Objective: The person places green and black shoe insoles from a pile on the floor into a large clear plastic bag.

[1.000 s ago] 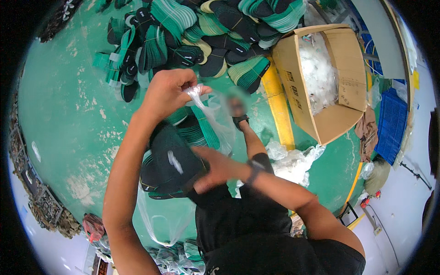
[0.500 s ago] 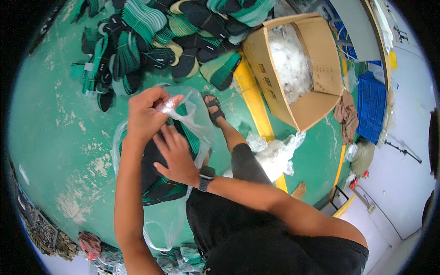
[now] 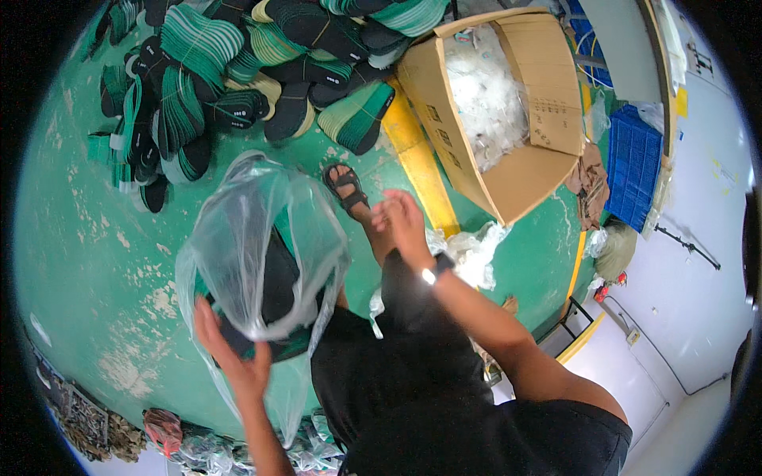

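Note:
A clear plastic bag (image 3: 238,238) stands in front of me with dark insoles (image 3: 278,278) inside, some green showing; the film partly veils them. My left hand (image 3: 234,349) is open, thumb and fingers spread against the near left side of the bag. To the right of the bag, my right hand (image 3: 402,228) is in the air over my leg, a watch on its wrist. Its fingers are loosely bent and slightly blurred, and I see nothing in them. Bundles of green and black insoles (image 3: 190,103) lie heaped on the floor beyond the bag.
A large open cardboard box (image 3: 544,170) at the far right holds white plastic film (image 3: 488,95). More white plastic (image 3: 476,258) lies on the floor near my leg. A blue crate (image 3: 635,166) stands at the right. Bagged items (image 3: 198,444) lie along the near left.
My right hand has come out of the bag and moved right. My left hand has let go of the bag's rim and moved down to its near side. The bag's film now drapes over the insoles.

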A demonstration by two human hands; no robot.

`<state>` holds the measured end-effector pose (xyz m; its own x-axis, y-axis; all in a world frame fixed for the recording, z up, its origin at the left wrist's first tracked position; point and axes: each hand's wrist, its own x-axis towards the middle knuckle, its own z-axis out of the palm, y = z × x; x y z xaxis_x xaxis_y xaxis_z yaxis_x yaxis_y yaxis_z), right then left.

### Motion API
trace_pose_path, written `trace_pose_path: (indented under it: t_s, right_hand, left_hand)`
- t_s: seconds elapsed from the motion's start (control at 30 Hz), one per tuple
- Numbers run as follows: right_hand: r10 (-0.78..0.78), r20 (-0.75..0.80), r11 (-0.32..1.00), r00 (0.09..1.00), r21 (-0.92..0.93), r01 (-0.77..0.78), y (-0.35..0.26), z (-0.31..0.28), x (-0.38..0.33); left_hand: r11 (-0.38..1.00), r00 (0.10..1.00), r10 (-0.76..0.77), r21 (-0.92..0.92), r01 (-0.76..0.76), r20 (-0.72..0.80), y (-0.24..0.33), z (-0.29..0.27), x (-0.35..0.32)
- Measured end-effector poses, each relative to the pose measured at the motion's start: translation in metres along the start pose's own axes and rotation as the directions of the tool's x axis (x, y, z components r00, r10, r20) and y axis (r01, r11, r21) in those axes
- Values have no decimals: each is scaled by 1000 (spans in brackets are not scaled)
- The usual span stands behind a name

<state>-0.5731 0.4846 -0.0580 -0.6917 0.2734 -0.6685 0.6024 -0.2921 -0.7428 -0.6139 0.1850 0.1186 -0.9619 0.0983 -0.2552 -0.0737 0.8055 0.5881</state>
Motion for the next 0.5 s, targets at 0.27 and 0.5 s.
trace_pose_path:
  t_s: [0.27, 0.5]
  right_hand:
    - [-145, -560, 368, 815, -795, -481, 192, -32, 349]
    - [-49, -876, 539, 479, -427, -726, 193, 44, 451]
  left_hand:
    - [170, -51, -933, 562, 810, 355, -98, 57, -289]
    - [98, 70, -977, 135, 986, 201, -102, 102, -221]
